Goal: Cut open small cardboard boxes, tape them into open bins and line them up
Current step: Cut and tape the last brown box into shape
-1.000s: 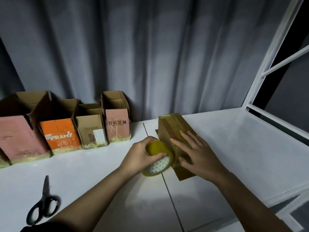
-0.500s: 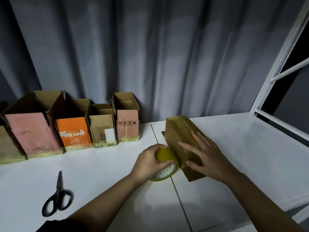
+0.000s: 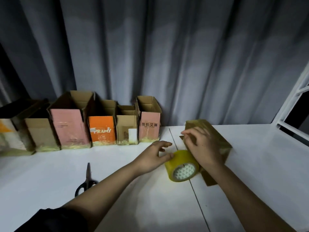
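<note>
A brown cardboard box [image 3: 215, 136], wrapped in shiny tape, lies on its side on the white table [image 3: 260, 161]. A yellow tape roll [image 3: 181, 166] stands on edge against the box's near left side. My left hand [image 3: 155, 156] hovers just left of the roll with fingers loosely spread, and its thumb touches the roll's top. My right hand [image 3: 200, 148] lies over the box's left face, its fingers curled at the box's upper left edge. A row of open-topped bins [image 3: 102, 129] stands along the curtain at the back left.
Black-handled scissors [image 3: 87, 180] lie on the table at the near left, partly behind my left forearm. A white metal frame [image 3: 291, 106] rises at the right edge. A grey curtain [image 3: 167, 56] hangs behind the table. A seam [image 3: 197, 195] runs across the tabletop.
My left hand has let go of the tape roll, which now rests on the table against the box. My right hand's fingers went from flat to curled at the box's edge.
</note>
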